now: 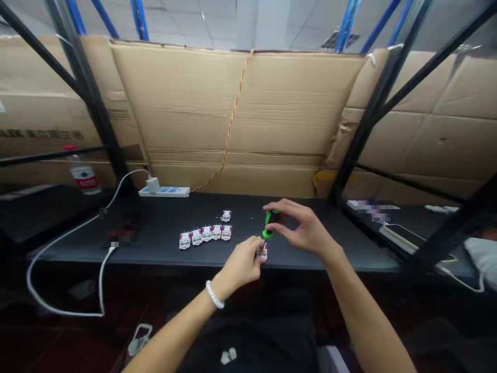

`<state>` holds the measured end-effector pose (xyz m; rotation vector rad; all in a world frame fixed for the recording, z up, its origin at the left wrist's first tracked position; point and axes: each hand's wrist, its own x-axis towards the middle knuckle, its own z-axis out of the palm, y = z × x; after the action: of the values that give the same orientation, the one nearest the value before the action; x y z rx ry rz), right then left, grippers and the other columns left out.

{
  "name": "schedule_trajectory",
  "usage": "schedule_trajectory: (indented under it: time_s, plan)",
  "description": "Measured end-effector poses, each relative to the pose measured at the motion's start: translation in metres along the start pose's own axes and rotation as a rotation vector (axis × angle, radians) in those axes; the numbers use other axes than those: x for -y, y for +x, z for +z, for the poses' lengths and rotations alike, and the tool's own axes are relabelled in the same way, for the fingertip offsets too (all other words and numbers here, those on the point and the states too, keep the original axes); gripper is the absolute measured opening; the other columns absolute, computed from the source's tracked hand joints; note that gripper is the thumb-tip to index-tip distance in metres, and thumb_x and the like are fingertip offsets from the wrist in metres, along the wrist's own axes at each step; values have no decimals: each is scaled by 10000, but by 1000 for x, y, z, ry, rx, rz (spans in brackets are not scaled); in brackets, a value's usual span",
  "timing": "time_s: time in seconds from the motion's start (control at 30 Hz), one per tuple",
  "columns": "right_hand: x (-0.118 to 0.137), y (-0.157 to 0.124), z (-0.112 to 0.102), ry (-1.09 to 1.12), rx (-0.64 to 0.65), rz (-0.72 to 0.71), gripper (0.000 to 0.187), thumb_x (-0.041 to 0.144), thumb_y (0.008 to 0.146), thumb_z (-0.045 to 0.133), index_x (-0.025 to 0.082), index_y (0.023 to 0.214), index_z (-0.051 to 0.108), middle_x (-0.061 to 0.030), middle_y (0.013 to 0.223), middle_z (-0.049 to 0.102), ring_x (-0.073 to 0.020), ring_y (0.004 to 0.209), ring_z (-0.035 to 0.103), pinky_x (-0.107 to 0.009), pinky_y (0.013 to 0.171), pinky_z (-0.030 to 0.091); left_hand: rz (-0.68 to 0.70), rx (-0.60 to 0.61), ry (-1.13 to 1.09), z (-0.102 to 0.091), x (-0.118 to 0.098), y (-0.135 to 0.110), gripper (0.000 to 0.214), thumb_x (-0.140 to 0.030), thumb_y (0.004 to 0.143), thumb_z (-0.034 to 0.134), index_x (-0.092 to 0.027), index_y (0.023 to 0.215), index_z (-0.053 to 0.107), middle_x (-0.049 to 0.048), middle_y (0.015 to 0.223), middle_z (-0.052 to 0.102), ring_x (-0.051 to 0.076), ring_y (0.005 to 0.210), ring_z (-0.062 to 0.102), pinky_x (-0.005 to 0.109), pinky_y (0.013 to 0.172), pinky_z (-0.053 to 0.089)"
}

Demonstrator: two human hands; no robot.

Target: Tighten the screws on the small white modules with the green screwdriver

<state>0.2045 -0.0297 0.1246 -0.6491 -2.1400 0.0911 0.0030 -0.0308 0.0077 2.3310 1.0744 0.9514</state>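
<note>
My right hand (301, 228) pinches the black and green handle of a small screwdriver (269, 224), its tip pointing down. Below it my left hand (243, 261), with a white bead bracelet on the wrist, holds a small white and magenta part (263, 253) at the dark table's (330, 248) front edge. The screwdriver tip meets that part. A row of several like parts (205, 235) lies on the table to the left, with one more part (226, 215) just behind the row.
A white power strip (165, 191) with a plugged-in charger and a white cable (58, 243) sits at the back left. A water bottle (83, 176) stands far left. Cardboard sheets (240, 114) wall the back. Black frame struts (373, 114) cross both sides.
</note>
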Motion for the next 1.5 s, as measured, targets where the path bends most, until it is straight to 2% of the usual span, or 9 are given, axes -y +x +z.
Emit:
schedule_trajectory:
  time_s: [0.4, 0.6, 0.67, 0.77, 0.93, 1.03, 1.13, 1.3, 1.5]
  plan:
    - [5, 4, 11, -141, -133, 77, 338, 519, 907, 829, 220, 1054, 769, -11, 831, 662, -135, 623, 590, -279, 629, 539, 26, -15, -3, 3, 4, -1, 195, -25, 843, 586, -209, 899, 556, 46, 983, 647, 212, 885, 628, 337, 844, 507]
    - [5, -5, 7, -122, -160, 49, 303, 415, 966, 780, 241, 1213, 758, -20, 873, 689, -167, 724, 645, -311, 709, 585, 19, -16, 31, 1, 3, 0, 203, -33, 829, 601, -213, 920, 577, 43, 992, 659, 214, 887, 641, 334, 838, 518]
    - [3, -16, 0, -106, -250, 78, 325, 339, 989, 746, 245, 1300, 736, -44, 957, 737, -181, 792, 685, -332, 762, 611, 5, -3, 34, -2, 2, 1, 198, -47, 839, 614, -213, 944, 596, 46, 1002, 675, 219, 906, 658, 337, 855, 528]
    - [-5, -39, -14, -54, -516, 174, 403, 310, 958, 784, 238, 1349, 722, -74, 1085, 774, -218, 938, 761, -361, 858, 648, -19, 31, 35, -10, 2, 2, 155, -89, 853, 655, -210, 942, 618, 57, 1034, 705, 232, 950, 685, 354, 913, 549]
    - [-26, -67, -37, -30, -738, 231, 401, 297, 888, 858, 243, 1277, 773, -62, 1050, 798, -215, 914, 789, -363, 893, 664, -15, 97, 61, -28, 8, 8, 162, -186, 858, 751, -206, 1004, 684, 79, 1155, 744, 255, 1049, 710, 393, 1020, 559]
    - [-33, -73, -45, -21, -818, 222, 411, 308, 859, 887, 232, 1250, 787, -69, 1030, 805, -224, 902, 794, -379, 895, 674, -18, 67, 94, -43, 14, 29, 91, -264, 947, 698, -200, 1007, 724, 77, 1154, 767, 245, 1064, 718, 391, 1029, 562]
    - [-36, -73, -49, -22, -872, 210, 411, 332, 845, 898, 227, 1229, 793, -72, 996, 798, -242, 884, 797, -412, 870, 688, -61, 17, 217, -55, 26, 70, 176, -199, 991, 601, -183, 1001, 776, 79, 1078, 797, 235, 1031, 731, 369, 1000, 574]
    - [-38, -71, -46, -32, -851, 207, 406, 341, 855, 891, 241, 1234, 784, -65, 1019, 794, -255, 909, 807, -437, 901, 690, -196, 225, 393, -52, 59, 137, 219, -102, 833, 763, -176, 1015, 858, 81, 1048, 840, 243, 1015, 776, 307, 964, 592]
    - [-38, -69, -44, -21, -830, 213, 436, 365, 837, 904, 242, 1234, 775, -63, 1024, 787, -253, 903, 799, -449, 917, 687, -259, 209, 384, -36, 87, 154, 142, -112, 788, 821, -178, 902, 874, 87, 939, 844, 255, 1005, 789, 321, 996, 597]
